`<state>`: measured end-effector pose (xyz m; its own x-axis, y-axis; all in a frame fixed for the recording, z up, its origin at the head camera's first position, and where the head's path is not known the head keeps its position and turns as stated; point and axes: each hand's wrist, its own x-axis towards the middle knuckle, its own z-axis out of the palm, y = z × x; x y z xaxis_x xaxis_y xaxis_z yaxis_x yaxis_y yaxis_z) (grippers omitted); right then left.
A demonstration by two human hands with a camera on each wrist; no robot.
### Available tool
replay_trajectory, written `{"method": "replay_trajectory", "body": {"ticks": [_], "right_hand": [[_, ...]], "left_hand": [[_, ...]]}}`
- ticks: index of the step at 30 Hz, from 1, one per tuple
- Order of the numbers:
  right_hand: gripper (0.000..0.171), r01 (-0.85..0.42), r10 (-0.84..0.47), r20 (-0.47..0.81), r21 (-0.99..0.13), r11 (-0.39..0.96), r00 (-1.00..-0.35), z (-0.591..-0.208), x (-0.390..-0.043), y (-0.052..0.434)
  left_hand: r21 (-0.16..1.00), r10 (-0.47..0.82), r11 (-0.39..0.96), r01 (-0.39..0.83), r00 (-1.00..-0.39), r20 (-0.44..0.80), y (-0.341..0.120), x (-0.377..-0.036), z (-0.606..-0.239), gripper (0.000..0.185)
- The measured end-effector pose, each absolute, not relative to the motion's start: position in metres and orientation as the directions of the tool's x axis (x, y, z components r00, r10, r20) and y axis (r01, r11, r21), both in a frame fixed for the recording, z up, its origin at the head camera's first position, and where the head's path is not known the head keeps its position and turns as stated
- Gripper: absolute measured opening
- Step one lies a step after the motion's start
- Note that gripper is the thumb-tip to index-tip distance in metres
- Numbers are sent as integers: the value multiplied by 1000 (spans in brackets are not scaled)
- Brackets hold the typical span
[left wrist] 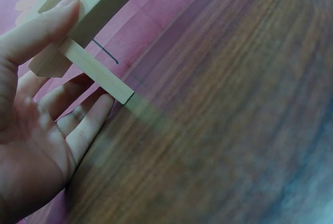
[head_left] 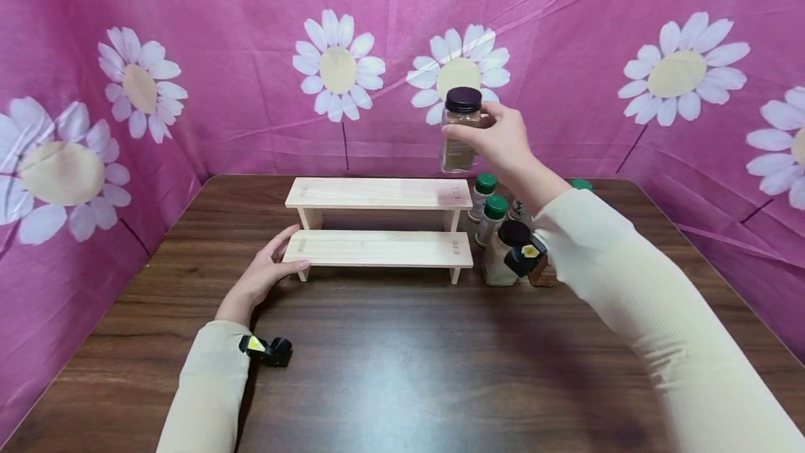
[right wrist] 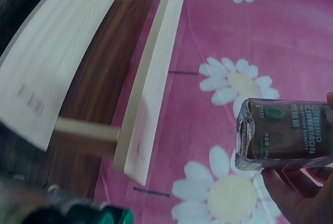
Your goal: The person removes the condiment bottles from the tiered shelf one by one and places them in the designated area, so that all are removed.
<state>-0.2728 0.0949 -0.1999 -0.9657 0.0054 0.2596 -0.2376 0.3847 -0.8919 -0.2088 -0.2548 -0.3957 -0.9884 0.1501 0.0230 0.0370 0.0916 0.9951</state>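
Observation:
A pale two-step wooden rack [head_left: 377, 226] stands on the dark wood table [head_left: 402, 369]. My left hand [head_left: 267, 271] rests against the lower step's left end, thumb on the step's top [left wrist: 57, 21] and fingers straight beside its leg [left wrist: 96, 73]. My right hand [head_left: 499, 138] grips a clear jar of ground cinnamon [head_left: 460, 130] with a black lid, upright in the air above the upper step's right end. The right wrist view shows the jar [right wrist: 283, 135] and the rack [right wrist: 151, 78] below it.
Several spice jars [head_left: 503, 243], some with green caps [head_left: 496, 207], cluster on the table right of the rack, partly hidden by my right arm. Pink daisy-print cloth [head_left: 189, 89] walls the table at the back and both sides.

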Motion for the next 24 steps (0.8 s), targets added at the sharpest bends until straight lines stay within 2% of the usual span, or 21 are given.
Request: {"method": "replay_trajectory", "body": {"ticks": [16,24], "right_hand": [[51,-214,56,246,-916,339,-968,-192,-260,149],[43,-224,79,248,-947,232,-966,-189,-252,177]], "left_hand": [[995,149,91,41,-988,27,-255,-211,-398,75],[994,140,106,38,-990,23,-254,-210,-397,75]]}}
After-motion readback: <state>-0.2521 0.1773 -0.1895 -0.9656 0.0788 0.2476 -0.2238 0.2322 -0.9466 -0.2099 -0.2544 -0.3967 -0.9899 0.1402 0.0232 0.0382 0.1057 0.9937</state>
